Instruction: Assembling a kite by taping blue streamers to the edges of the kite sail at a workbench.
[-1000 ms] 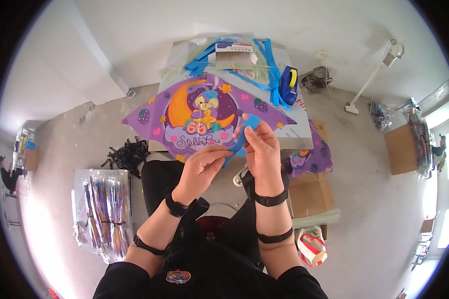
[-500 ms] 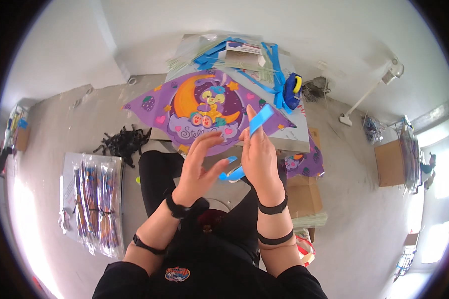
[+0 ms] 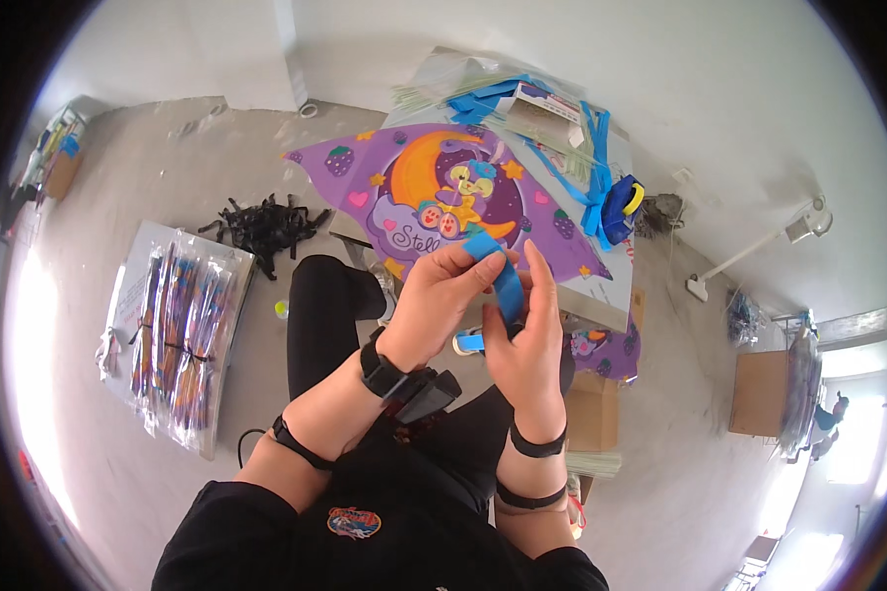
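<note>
A blue ribbon strip (image 3: 509, 292) is stretched between my two hands above my lap. My left hand (image 3: 442, 295) pinches its upper end between thumb and fingers. My right hand (image 3: 527, 345) has the strip between its thumb and fingers, with the index finger pointing up. Another blue piece (image 3: 471, 342) shows below, left of the right palm, next to a pale round edge; I cannot tell whether it is the same strip. Just beyond the hands, a purple triangular printed sheet (image 3: 365, 202) with a cartoon rabbit and an orange moon lies across the table, partly hidden by my fingers.
On the table (image 3: 616, 281) are more blue strips (image 3: 599, 158), an opened carton (image 3: 544, 116), thin pale rods and a blue-and-yellow tape dispenser (image 3: 621, 211). Black straps (image 3: 266, 229) lie on the floor at left, near bagged colourful bundles (image 3: 177, 340). A cardboard box (image 3: 593, 414) stands at right.
My left hand has moved right and up and taken hold of the blue strip, which stood free above my right hand. My hands are closer together, and the view has turned slightly.
</note>
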`<state>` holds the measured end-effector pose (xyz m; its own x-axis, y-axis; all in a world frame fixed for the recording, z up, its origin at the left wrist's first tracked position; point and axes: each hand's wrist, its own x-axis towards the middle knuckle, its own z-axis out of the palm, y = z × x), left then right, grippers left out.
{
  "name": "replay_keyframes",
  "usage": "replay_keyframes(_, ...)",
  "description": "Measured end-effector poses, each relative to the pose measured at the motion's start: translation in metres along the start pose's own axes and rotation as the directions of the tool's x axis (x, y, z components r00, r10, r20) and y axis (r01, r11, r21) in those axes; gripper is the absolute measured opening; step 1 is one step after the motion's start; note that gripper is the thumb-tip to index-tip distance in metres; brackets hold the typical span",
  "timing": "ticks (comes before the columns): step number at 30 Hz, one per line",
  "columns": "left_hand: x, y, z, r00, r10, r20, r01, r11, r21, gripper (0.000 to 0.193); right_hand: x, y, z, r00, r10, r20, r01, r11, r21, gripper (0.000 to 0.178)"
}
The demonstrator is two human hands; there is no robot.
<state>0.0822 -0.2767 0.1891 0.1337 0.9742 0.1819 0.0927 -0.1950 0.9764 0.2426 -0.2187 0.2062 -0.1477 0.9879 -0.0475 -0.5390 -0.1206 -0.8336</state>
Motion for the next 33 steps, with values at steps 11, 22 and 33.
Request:
replay_keyframes(11, -0.034, -0.017, -0.003, 0.987, -0.135, 0.089, 0.144, 0.985, -0.099, 0.021, -0.014, -0.021, 0.007, 0.997, -0.031, 0.068, 0.051, 0.95, -0.307, 0.032)
replay_keyframes(22, 0.033, 0.021, 0.047, 0.991, -0.121, -0.051, 0.077, 0.848, -0.525, 0.03, -0.044, -0.013, 0.009, 0.934, -0.297, 0.198, 0.181, -0.084, -0.98, 0.073)
replay_keyframes(33, 0.049, 0.021, 0.031, 0.931, -0.319, 0.18, 0.348, 0.617, -0.706, 0.02, -0.059, -0.018, 0.01, 0.921, -0.364, 0.138, 0.365, 0.682, -0.634, 0.053)
